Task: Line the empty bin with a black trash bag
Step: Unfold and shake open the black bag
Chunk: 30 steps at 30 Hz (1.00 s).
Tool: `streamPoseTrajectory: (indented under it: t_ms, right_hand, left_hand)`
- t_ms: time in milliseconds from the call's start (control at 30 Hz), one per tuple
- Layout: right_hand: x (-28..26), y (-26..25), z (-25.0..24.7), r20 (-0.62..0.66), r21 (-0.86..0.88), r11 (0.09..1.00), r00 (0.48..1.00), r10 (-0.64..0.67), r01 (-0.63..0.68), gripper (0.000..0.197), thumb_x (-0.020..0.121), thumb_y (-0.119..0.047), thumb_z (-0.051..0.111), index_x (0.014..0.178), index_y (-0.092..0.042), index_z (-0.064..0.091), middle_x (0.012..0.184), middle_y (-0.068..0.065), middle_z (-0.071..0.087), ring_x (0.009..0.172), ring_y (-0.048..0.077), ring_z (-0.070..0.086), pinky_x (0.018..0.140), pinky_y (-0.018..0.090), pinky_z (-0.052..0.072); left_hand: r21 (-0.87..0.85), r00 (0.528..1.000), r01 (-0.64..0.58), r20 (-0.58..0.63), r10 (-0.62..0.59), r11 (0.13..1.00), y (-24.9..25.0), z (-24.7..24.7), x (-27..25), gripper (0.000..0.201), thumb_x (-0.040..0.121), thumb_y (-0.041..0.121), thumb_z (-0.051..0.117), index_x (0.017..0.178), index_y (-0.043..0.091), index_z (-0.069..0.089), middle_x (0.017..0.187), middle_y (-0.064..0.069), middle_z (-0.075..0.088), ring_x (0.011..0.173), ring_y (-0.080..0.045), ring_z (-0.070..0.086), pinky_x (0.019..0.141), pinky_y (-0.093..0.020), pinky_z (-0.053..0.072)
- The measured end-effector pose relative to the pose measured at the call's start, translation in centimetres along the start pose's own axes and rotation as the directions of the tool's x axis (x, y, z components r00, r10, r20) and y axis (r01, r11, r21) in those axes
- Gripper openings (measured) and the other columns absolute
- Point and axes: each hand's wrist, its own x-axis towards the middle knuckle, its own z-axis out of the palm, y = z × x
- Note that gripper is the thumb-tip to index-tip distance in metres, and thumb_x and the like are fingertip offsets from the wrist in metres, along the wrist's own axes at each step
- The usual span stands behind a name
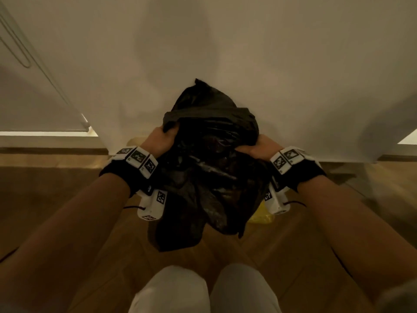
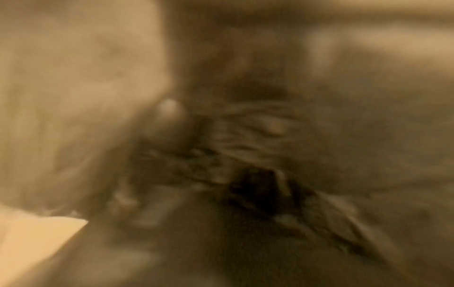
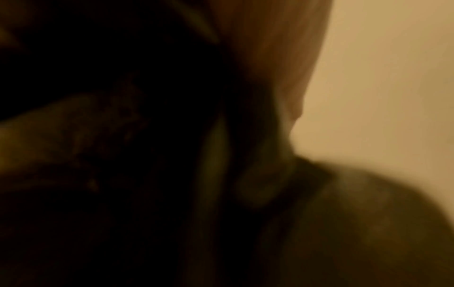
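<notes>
Tight up front, open at the sides

The wall (image 1: 248, 53) stands right behind the bag (image 1: 209, 172), which fills the gap between the left hand (image 1: 161, 141) and right hand (image 1: 261, 149) and hides most of the yellow bin (image 1: 261, 214); bare floor (image 1: 67, 199) lies open to either side, and the knees (image 1: 203, 290) close in from below.

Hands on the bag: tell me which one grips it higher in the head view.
The left hand: it grips the black trash bag near its bunched top edge, higher in the picture, while the right hand holds a fold slightly lower.
</notes>
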Motion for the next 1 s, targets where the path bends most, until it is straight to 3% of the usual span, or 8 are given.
streamPoseTrajectory:
  t_ms: [67, 133, 267, 433, 567, 667, 767, 1000]
  right_hand:
    - [0.3, -2.3, 1.4, 0.015, -0.021, 0.988, 0.988, -0.151, 0.152, 0.055, 0.092, -0.032, 0.053, 0.142, -0.019, 0.037, 0.147, 0.009, 0.042, 0.133, 0.027, 0.042, 0.111, 0.035, 0.033]
    - [1.0, -4.2, 2.4, -0.01, -0.01, 0.976, 0.976, -0.218, 0.218, 0.049, 0.094, -0.032, 0.049, 0.14, -0.018, 0.041, 0.144, 0.01, 0.045, 0.13, 0.028, 0.044, 0.109, 0.037, 0.036]
    - [2.4, -7.6, 4.1, 0.018, 0.034, 0.971, 0.971, -0.239, 0.238, 0.051, 0.094, -0.037, 0.045, 0.142, -0.019, 0.039, 0.145, 0.009, 0.045, 0.13, 0.028, 0.045, 0.11, 0.041, 0.037]
    - [2.8, -9.8, 6.1, 0.206, 0.468, 0.873, 0.944, -0.256, 0.135, 0.056, 0.086, -0.02, 0.061, 0.138, -0.01, 0.043, 0.137, 0.011, 0.052, 0.123, 0.027, 0.05, 0.109, 0.036, 0.037]
    - [4.7, -9.5, 5.6, 0.115, 0.6, 0.784, 0.952, -0.282, 0.16, 0.069, 0.065, -0.022, 0.06, 0.132, -0.01, 0.045, 0.13, 0.013, 0.053, 0.111, 0.025, 0.053, 0.106, 0.04, 0.038]
    - [7.1, -8.4, 4.6, -0.123, 0.326, 0.843, 0.903, -0.411, 0.428, 0.11, 0.056, -0.046, 0.074, 0.146, -0.014, 0.019, 0.15, 0.009, 0.028, 0.132, 0.012, 0.028, 0.114, 0.035, 0.025]
    - [9.9, -8.0, 5.4, -0.091, -0.003, 0.882, 0.878, -0.47, 0.472, 0.13, 0.055, -0.047, 0.082, 0.15, -0.013, 0.0, 0.158, 0.008, 0.012, 0.141, 0.011, 0.016, 0.12, 0.042, 0.018]
    - [12.5, -12.9, 10.2, 0.158, -0.505, 0.814, 0.958, -0.241, 0.288, 0.093, 0.066, -0.052, 0.04, 0.147, -0.009, 0.023, 0.152, 0.011, 0.028, 0.137, 0.031, 0.029, 0.112, 0.037, 0.018]
  left_hand:
    - [-0.05, 0.999, -0.034, 0.026, 0.036, 0.998, 0.2, 0.3, 0.1, 0.056, 0.087, 0.059, 0.043, 0.119, 0.014, 0.052, 0.11, -0.004, 0.053, 0.099, -0.018, 0.055, 0.084, -0.018, 0.047]
    - [0.024, 0.993, -0.08, 0.087, 0.078, 0.997, 0.0, 0.4, 0.1, 0.098, 0.07, 0.06, 0.067, 0.146, 0.019, 0.02, 0.144, -0.007, 0.031, 0.135, -0.024, 0.034, 0.112, -0.036, 0.034]
    - [0.014, 0.958, -0.229, 0.181, 0.223, 0.973, -0.7, 0.4, -0.4, 0.157, 0.027, 0.062, 0.085, 0.147, 0.018, -0.006, 0.153, -0.005, 0.011, 0.143, -0.021, 0.019, 0.118, -0.037, 0.025]
    - [-0.058, 0.971, -0.235, -0.05, 0.233, 0.97, -1.7, -0.2, -0.2, 0.104, 0.073, 0.043, 0.071, 0.146, -0.001, 0.01, 0.147, -0.018, 0.034, 0.132, -0.023, 0.039, 0.102, -0.015, 0.032]
    - [0.027, 0.989, -0.088, -0.113, 0.091, 0.996, -3.9, -3.0, 2.0, 0.059, 0.083, 0.003, 0.061, 0.137, -0.003, 0.036, 0.134, -0.021, 0.052, 0.124, -0.036, 0.05, 0.096, -0.029, 0.043]
    - [0.027, 0.989, -0.129, -0.074, 0.131, 0.991, -4.0, -6.0, 3.1, 0.051, 0.088, 0.006, 0.054, 0.136, -0.002, 0.04, 0.137, -0.022, 0.049, 0.128, -0.034, 0.047, 0.1, -0.03, 0.039]
    - [0.057, 0.977, -0.179, -0.106, 0.184, 0.982, -3.4, -8.0, 4.2, 0.058, 0.092, 0.027, 0.041, 0.141, -0.002, 0.033, 0.145, -0.024, 0.038, 0.134, -0.034, 0.038, 0.108, -0.032, 0.03]
    - [-0.132, 0.993, -0.092, -0.085, 0.081, 0.987, -3.3, -10.2, 7.2, 0.037, 0.093, -0.008, 0.04, 0.129, -0.017, 0.04, 0.134, -0.031, 0.046, 0.127, -0.036, 0.044, 0.09, -0.026, 0.035]
